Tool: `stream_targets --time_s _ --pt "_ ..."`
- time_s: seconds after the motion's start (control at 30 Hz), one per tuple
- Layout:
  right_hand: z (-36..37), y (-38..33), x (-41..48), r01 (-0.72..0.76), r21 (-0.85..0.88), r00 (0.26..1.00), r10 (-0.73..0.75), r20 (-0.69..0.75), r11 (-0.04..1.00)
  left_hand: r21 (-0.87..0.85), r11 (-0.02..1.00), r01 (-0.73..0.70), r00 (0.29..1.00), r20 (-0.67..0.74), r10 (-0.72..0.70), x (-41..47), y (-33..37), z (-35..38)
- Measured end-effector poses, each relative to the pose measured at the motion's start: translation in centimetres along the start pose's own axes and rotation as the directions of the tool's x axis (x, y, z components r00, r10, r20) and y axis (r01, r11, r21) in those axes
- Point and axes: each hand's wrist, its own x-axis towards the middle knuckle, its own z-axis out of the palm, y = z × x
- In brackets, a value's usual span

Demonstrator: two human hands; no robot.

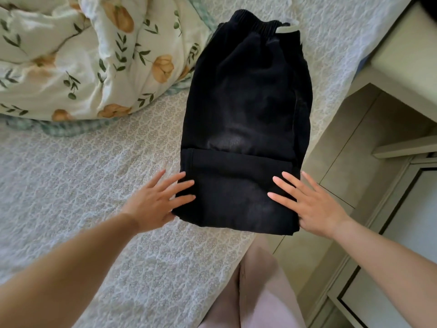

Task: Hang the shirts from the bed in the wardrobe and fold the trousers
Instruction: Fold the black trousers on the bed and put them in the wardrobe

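1. Hands flank the near end of the trousers (246, 110). The left hand (157, 201) has its fingers straight and spread, with the tips resting on the trousers' left edge, and it grips nothing.
2. The right hand (307, 204) mirrors it on the trousers' right edge, fingers flat and apart, laid on the cloth without pinching it.
3. The black trousers lie folded into a flat oblong on the bed (82, 185). A hem line (236, 152) crosses them just beyond the fingertips.
4. To the trousers' right the bed ends almost at once, with floor (350, 143) and a pale cabinet (397, 67) beyond. To their left a floral duvet (71, 55) is bunched up; whether it touches the far corner I cannot tell.
5. The likeliest risk is the stacked layers sliding apart. Open hands pressing only the side edges hold nothing together, so a push or lift from there could skew the fold or let the top layer creep.
6. A second risk is that the bundle sits hard against the bed's right edge, so a nudge from the left hand could tip that side over towards the floor.
7. The long axis runs from the person straight away. The elastic waistband (260, 26) is at the far end, leaning slightly right, and the folded end is nearest the hands.
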Motion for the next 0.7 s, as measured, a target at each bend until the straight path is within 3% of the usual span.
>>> stream_targets --time_s 0.1,0.2,0.3,0.4,0.53,0.63,0.7 --pt "-0.4 -0.1 -0.9 0.063 0.035 0.998 -0.064 0.026 0.997 -0.028 0.998 0.057 0.998 -0.030 -0.058 -0.1 1.4 -0.2" --pt "-0.5 -1.7 -1.2 0.133 0.016 0.982 -0.134 0.130 0.991 -0.047 0.987 0.157 0.987 0.040 -0.155 0.5 2.9 -0.4" --pt "-0.5 -4.5 -0.7 -0.014 0.004 0.967 0.013 0.255 1.000 -0.031 0.969 0.244 0.966 0.095 -0.240 1.3 4.9 -0.3" --pt "-0.5 -5.8 0.6 -0.252 0.139 0.964 0.236 0.122 0.958 -0.102 0.933 0.346 0.936 0.110 -0.335 2.4 6.0 -0.6" --pt "-0.8 -6.2 0.5 -0.303 0.303 0.945 0.326 -0.028 0.903 -0.123 0.926 0.357 0.922 0.204 -0.329 2.5 5.9 -1.1" --pt "-3.3 -5.5 0.0 -0.353 0.470 0.935 0.325 0.144 0.809 -0.262 0.885 0.384 0.916 0.226 -0.331 1.9 4.9 -3.1" --pt "-5.5 -4.1 -0.1 -0.393 0.472 0.914 0.279 0.295 0.789 -0.323 0.874 0.363 0.923 0.255 -0.289 1.9 3.6 -5.8"
